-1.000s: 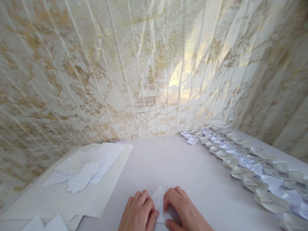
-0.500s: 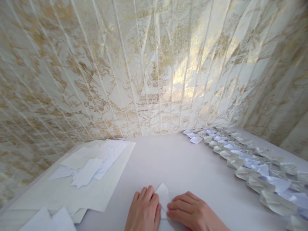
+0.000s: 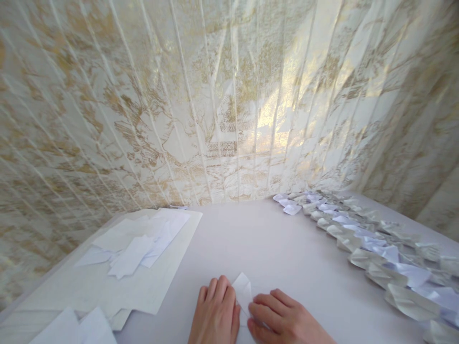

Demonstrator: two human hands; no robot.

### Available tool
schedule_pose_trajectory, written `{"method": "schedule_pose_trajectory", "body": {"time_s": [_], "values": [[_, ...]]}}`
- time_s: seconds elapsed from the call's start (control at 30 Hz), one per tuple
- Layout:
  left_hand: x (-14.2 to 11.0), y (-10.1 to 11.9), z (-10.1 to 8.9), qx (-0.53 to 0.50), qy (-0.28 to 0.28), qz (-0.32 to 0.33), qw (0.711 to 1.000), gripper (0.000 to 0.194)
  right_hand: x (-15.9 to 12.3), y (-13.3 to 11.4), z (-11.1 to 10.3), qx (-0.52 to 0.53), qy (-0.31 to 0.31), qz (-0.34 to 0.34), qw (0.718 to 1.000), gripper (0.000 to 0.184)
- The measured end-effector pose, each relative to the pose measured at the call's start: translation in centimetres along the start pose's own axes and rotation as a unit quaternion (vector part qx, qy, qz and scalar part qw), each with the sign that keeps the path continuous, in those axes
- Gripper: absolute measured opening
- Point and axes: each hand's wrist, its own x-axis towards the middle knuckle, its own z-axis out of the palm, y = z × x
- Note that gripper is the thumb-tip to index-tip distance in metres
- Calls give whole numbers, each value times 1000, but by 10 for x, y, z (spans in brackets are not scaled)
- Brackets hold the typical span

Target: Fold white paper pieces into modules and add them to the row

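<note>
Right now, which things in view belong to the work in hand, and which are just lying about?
In hand:
- small folded white paper, between both hands
- left hand, at its left side
- right hand, fingers at its right edge

Lying about, untouched (possibly related):
- folded paper pieces in rows, right
- large sheets, left
- loose white papers on them

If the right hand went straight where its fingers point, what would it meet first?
Probably the small, folded, pointed white paper; whether the right hand touches it is unclear. The left hand lies just beyond.
</note>
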Motion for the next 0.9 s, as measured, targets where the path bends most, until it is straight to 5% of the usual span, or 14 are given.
{"method": "schedule_pose_trajectory", "body": {"time_s": [0.27,0.5,0.9], "values": [[-1,2,11,15,17,-29,999,26,3,-3,-5,-14,21,-1,1000,26],[-1,0,2,-35,12,-46,998,12,7,-9,5,-13,16,27,999,21],[-5,-9,-7,-66,24,-44,997,20,3,-4,5,-8,14,24,1000,6]]}}
